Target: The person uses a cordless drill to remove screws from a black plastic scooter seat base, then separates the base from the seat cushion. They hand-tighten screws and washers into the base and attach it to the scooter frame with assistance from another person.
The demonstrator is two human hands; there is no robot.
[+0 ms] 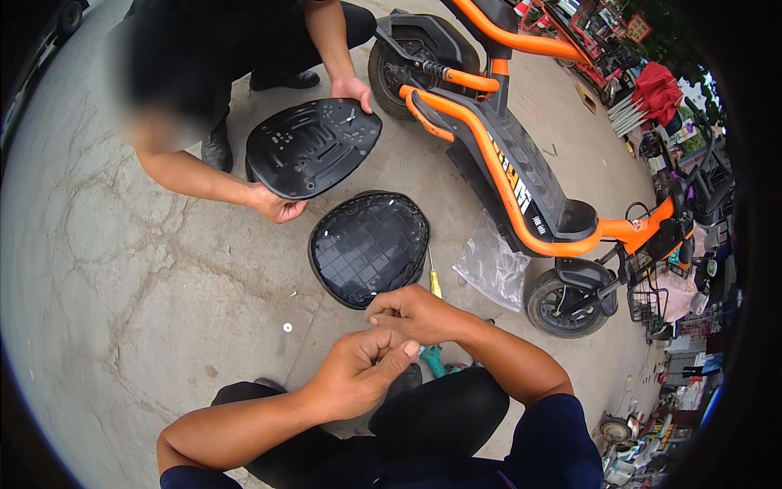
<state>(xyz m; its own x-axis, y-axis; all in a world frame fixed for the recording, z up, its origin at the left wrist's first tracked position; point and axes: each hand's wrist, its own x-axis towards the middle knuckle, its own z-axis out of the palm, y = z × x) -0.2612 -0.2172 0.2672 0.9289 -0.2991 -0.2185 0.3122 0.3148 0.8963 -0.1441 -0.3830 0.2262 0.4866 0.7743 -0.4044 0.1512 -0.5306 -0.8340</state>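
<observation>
My left hand [358,373] is closed in front of my knees, thumb pressed against the bent fingers. Just above it, my right hand [417,314] has its fingers curled, and the two hands nearly touch. Whatever small thing they may pinch is too hidden to name. Beyond my right hand lies a rounded black shell [371,244] with a grid-patterned inside and a raised rim. A screwdriver [435,284] with a yellow handle lies beside it. Across from me, a co-worker grips a rounded black plate [314,151] with slots and holes, one hand on either side.
An orange and black scooter [521,179] stands at the right. A transparent plastic bag [493,265] lies near its front wheel [566,300]. A green tool [440,363] rests below my right forearm. A small white washer [287,328] lies on the cracked concrete [163,285].
</observation>
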